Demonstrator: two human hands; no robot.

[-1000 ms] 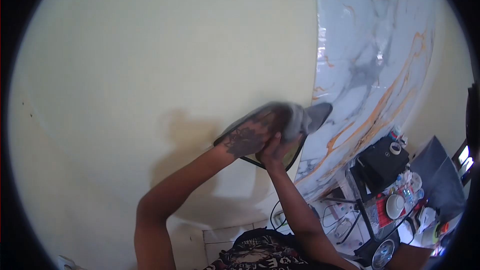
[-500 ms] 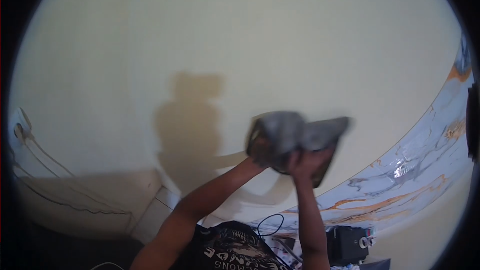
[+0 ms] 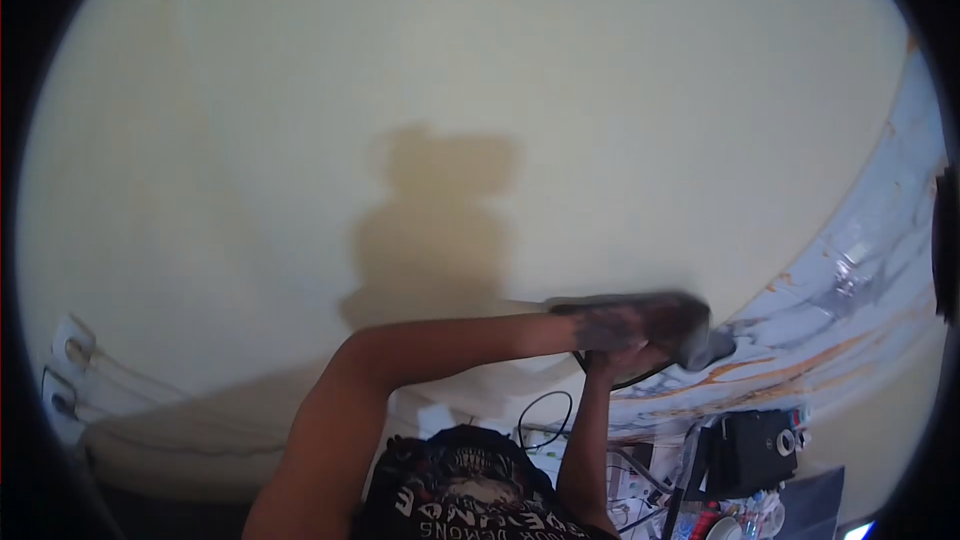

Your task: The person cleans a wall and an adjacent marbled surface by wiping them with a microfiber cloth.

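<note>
A grey and dark object [image 3: 685, 315], smeared by motion, is held up in front of the pale wall, close to the marble-patterned panel. My left hand [image 3: 612, 328] reaches across from the left and grips its near side. Just below, my right hand [image 3: 622, 358] is closed against the same object, its fingers partly hidden. A thin dark edge or strap curves beneath both hands. What exactly the object is cannot be made out.
The pale wall [image 3: 300, 70] fills most of the view, bordered by the marble-patterned panel [image 3: 850, 290]. Plugged sockets [image 3: 73, 338] with cables are at the far left. Lower right are a black bag [image 3: 755, 450], a black cable loop [image 3: 545, 420] and clutter.
Both hands and the object have moved right and down, and the object has turned to a narrower side. The camera view has shifted, showing more sockets and clutter.
</note>
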